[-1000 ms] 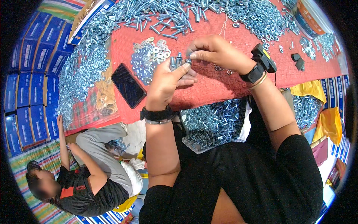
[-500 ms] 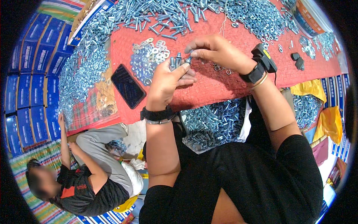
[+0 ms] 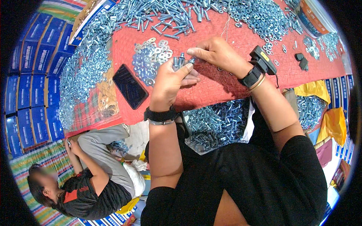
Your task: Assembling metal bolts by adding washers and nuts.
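Several silvery bolts (image 3: 179,62) stand bunched in my left hand (image 3: 166,81), its fingers closed round them. My right hand (image 3: 218,54) reaches in from the right, thumb and fingertips pinched together at the end of one bolt (image 3: 192,60). Whatever lies inside that pinch is too small to make out. Just beyond my left hand is a pile of flat washers (image 3: 151,58) on the red cloth (image 3: 211,90). A few rings lie under my right hand, partly hidden by it.
Loose bolts (image 3: 166,15) heap at the back, with small rings (image 3: 260,24) to their right. A phone (image 3: 130,86) lies left. More hardware (image 3: 85,71) piles beside blue boxes (image 3: 32,94). Bolts (image 3: 217,124) fill a container below the table edge. Another person (image 3: 94,192) sits at lower left.
My right hand has shifted slightly, its fingertips drawing together at the bolt end. The left hand stays nearly still. The other person's arm has drawn back from the hardware pile.
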### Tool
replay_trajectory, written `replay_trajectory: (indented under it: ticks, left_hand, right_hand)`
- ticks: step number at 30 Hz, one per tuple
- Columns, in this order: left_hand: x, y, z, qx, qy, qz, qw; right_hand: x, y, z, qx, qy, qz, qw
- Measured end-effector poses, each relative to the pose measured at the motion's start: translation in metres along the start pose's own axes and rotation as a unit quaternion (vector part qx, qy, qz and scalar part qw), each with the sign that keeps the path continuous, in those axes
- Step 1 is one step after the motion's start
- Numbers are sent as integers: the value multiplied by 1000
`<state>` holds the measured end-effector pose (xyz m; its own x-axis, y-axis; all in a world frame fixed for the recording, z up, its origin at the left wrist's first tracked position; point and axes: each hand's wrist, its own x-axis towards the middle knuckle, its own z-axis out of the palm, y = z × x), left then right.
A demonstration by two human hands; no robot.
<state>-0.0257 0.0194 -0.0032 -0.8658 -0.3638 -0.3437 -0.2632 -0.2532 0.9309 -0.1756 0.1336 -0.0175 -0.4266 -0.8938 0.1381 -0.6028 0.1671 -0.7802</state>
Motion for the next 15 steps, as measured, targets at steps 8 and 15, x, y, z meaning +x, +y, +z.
replay_trajectory:
  ticks: [8,15]
  left_hand:
    - [-2,3,-9,-12,17,10,1000]
    - [-3,4,-8,-12,20,7,1000]
  right_hand:
    - [-4,-1,-5,163,-12,10,987]
    - [-8,-20,-19,194,-27,30,980]
